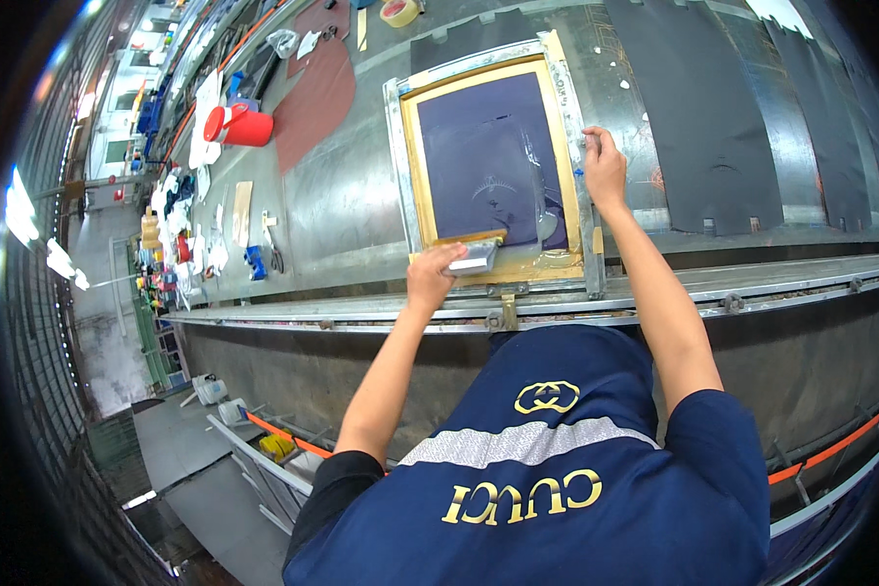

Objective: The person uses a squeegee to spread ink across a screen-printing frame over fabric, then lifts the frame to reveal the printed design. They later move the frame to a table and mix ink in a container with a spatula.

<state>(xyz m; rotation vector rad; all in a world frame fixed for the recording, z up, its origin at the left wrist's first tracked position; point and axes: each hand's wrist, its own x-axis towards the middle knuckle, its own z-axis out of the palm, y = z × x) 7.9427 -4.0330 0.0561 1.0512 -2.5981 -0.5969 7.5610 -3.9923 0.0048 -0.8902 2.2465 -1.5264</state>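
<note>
Toward the far left, a jumble of cloths and coloured items (181,244) is crowding the edge of the grey metal tabletop (347,210). A flat tan strip (242,209) is lying just to the right, with a small blue object (254,262) nearer the person. A red container (242,127) is lying on its side farther back, near a reddish-brown sheet (314,112) that is spreading across the surface. A roll of tape (398,12) is sitting at the far edge.

Next along, the left hand (434,276) is holding a squeegee (477,258), its grip clamped on the silver body. The squeegee is lying at the near end of a screen frame (396,146), its yellowish strip facing the dark purple mesh (479,146). The frame is resting on the tabletop in front of the person, and its mesh is showing wet, shiny streaks toward the right side. A metal rail (361,317) is running along the near edge.

The right hand (606,168) is reaching to the frame's right side, its fingers curling at the outer edge; I cannot tell whether that grip is closing on the frame or only touching it. Beyond it, a broad black sheet (703,127) is lying flat, and another dark sheet (825,127) is stretching farther right.
</note>
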